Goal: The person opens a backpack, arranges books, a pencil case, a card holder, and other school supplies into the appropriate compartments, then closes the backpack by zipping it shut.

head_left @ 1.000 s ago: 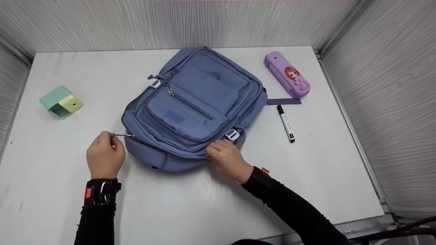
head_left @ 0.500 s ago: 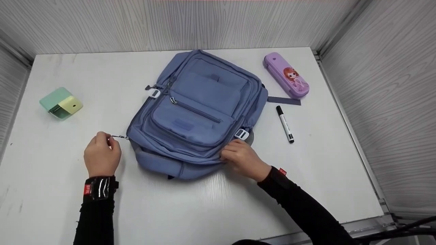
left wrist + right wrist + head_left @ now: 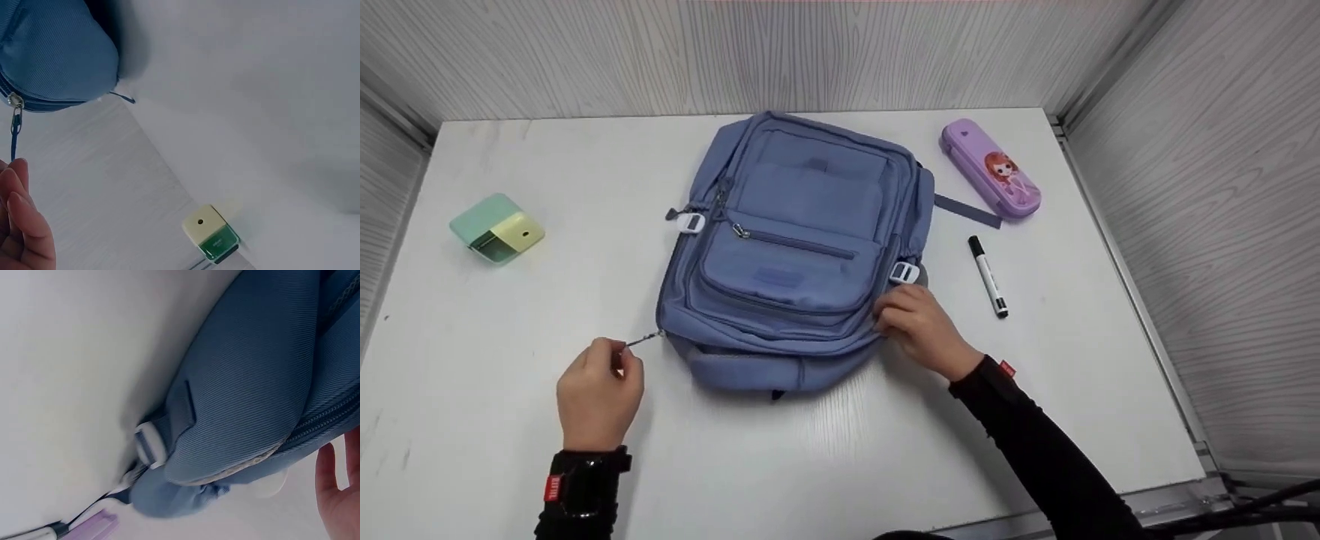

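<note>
A blue backpack [image 3: 810, 191] lies on the table in the head view, its front pockets facing up. My left hand [image 3: 600, 394] pinches the cord of a zipper pull [image 3: 643, 339] at the bag's near left corner. That cord is stretched out between bag and fingertips, as the left wrist view also shows with the zipper slider [image 3: 16, 101]. At the bag's near right side, just below a white buckle [image 3: 904, 273], my right hand [image 3: 922, 330] grips the fabric edge; its fingertips are partly hidden. The right wrist view has the thumb and fingers beside a zipper track [image 3: 323, 419].
To the right lie a purple pencil case [image 3: 990, 169] and a black-and-white marker [image 3: 988, 277]. A dark strap [image 3: 967, 211] sticks out from the bag toward the case. At left stands a small mint-and-yellow box [image 3: 497, 229] with a hole, resembling a pencil sharpener. Panels wall the table's back and sides.
The backpack has turned so that it lies straighter. My left hand, still holding the zipper pull, has come nearer to me. My right hand has shifted right and slightly away with the bag's edge.
</note>
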A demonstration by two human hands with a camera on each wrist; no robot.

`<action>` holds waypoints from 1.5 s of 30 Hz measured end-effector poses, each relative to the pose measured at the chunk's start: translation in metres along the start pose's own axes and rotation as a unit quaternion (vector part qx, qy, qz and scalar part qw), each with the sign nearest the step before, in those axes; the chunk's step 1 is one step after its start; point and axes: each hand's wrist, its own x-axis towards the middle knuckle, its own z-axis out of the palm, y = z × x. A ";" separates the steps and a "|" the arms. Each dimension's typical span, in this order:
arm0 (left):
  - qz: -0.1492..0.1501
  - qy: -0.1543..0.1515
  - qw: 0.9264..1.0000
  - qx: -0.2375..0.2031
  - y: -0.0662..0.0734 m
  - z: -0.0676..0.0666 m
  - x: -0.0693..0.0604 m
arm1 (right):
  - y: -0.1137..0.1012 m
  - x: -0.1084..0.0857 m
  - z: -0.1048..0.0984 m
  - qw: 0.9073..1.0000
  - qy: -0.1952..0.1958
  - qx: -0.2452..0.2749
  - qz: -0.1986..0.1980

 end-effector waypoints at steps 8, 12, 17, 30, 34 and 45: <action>0.084 -0.059 0.993 -0.061 0.035 0.006 -0.022 | 0.039 -0.008 -0.020 0.994 0.029 -0.032 0.100; 0.113 -0.084 0.986 -0.087 0.053 0.013 -0.024 | 0.056 -0.009 -0.028 0.986 0.029 -0.050 0.153; 0.153 -0.106 0.977 -0.106 0.073 0.026 -0.026 | 0.078 -0.007 -0.036 0.972 0.029 -0.076 0.220; 0.195 -0.137 0.961 -0.137 0.102 0.059 -0.032 | 0.105 0.007 -0.044 0.935 0.021 -0.147 0.321; 0.192 -0.132 0.963 -0.136 0.098 0.058 -0.030 | 0.070 0.025 -0.046 0.955 0.010 -0.130 0.268; 0.183 -0.126 0.967 -0.125 0.094 0.057 -0.025 | -0.069 0.046 0.005 0.981 -0.109 -0.135 0.090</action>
